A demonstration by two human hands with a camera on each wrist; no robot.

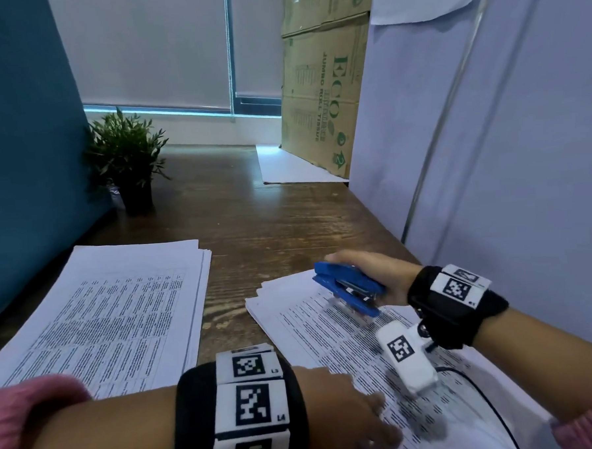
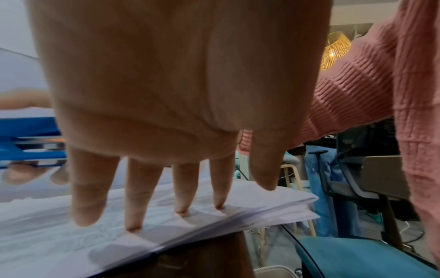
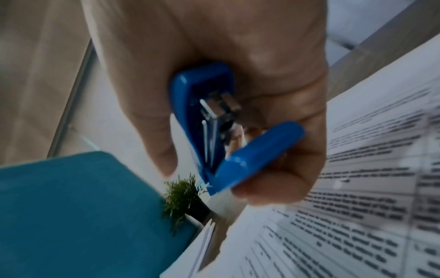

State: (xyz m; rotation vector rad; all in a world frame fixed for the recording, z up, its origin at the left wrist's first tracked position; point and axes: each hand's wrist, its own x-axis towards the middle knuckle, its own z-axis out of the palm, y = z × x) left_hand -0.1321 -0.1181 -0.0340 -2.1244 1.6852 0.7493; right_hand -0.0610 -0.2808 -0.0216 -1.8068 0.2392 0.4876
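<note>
Left fingers (image 2: pixel 133 197) straight and spread, tips pressing the near edge of the stack of white printed sheets (image 1: pixel 328 346). The left hand (image 1: pixel 342 407) grasps nothing. Right fingers (image 3: pixel 281 180) and thumb are curled round the blue plastic stapler (image 1: pixel 349 286). The right hand (image 1: pixel 376 271) holds it just above the stack's far corner on the brown wooden desk (image 1: pixel 253 226), blue halves parted.

Step, as judged: bringing stapler to corner. Next move needs squared edges, the corner seated between the halves, then a firm squeeze.
</note>
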